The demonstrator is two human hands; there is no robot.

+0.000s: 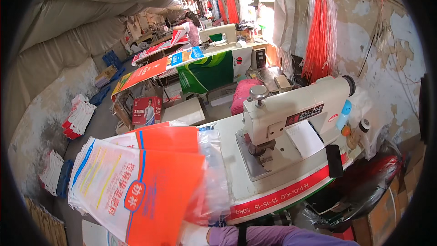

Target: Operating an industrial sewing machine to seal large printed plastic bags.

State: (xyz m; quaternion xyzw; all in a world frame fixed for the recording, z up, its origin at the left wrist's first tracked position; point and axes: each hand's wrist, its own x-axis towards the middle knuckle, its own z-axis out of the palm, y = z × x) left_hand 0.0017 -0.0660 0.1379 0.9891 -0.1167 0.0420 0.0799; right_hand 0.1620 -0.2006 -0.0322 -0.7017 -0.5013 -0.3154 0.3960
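Observation:
My right hand (pixel 195 234), in a white glove below a purple sleeve, reaches in from the lower right to the near edge of an orange-and-white woven sack (pixel 168 187). Its fingers are hidden or blurred there, so whether they grip the sack does not show. The sack lies over a pile of similar sacks (pixel 84 173), and its right edge is smeared by motion. A clear plastic liner (pixel 214 168) sticks out beside it on the sewing table. To the right stands a cream sewing machine (pixel 282 114). My left hand is out of view.
A dark phone (pixel 334 161) hangs at the table's front edge (pixel 282 196). Behind the machine are a blue bottle (pixel 346 109) and a thread cone (pixel 363 126). Red-and-white strands (pixel 318 36) hang on the wall. Farther off, a person (pixel 193 29) works at another table.

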